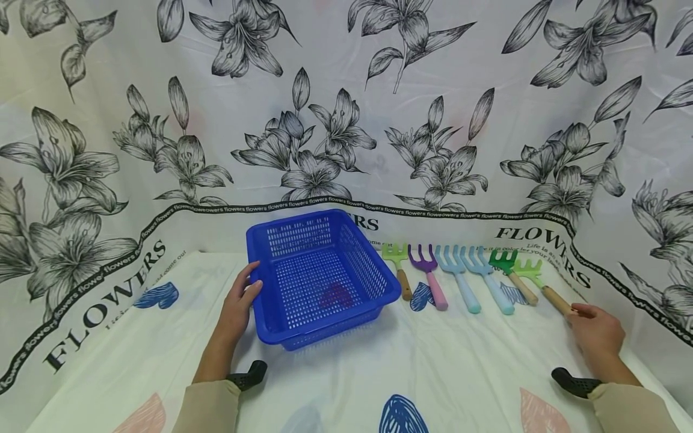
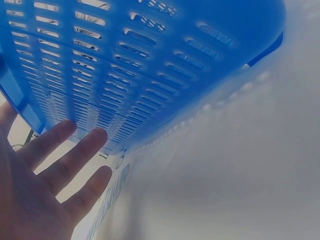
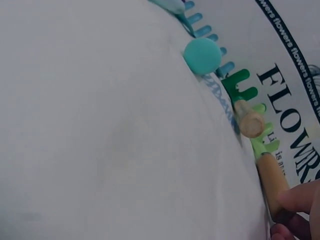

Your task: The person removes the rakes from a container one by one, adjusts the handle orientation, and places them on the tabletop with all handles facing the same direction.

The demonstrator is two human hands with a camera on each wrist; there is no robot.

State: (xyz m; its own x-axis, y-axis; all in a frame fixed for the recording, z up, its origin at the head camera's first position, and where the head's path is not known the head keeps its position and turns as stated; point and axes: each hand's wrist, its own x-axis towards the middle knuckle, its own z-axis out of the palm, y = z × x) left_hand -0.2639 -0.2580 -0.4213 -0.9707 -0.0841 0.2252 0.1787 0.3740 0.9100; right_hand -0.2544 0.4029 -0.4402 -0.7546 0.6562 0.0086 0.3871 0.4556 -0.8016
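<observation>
A blue plastic basket point(image 1: 325, 328) with slotted walls stands left of centre on the cloth. My left hand point(image 1: 238, 307) holds its left rim, and in the left wrist view several fingers point(image 2: 82, 162) spread under the rim beside the wall. Far to the right, my right hand point(image 1: 598, 331) pinches the wooden handle of a light green garden hand rake point(image 1: 554, 299). In the right wrist view that handle point(image 3: 272, 180) lies between thumb and fingers, low over the cloth. Just left of it is a dark green hand rake point(image 1: 514, 273) with a wooden handle.
Between basket and right hand lie a light green rake point(image 1: 402, 273), a purple rake with a pink handle point(image 1: 433, 282) and two light blue rakes, one point(image 1: 460, 282) beside the other point(image 1: 492, 282). A flower-printed curtain point(image 1: 346, 150) rises behind the white cloth point(image 1: 346, 385).
</observation>
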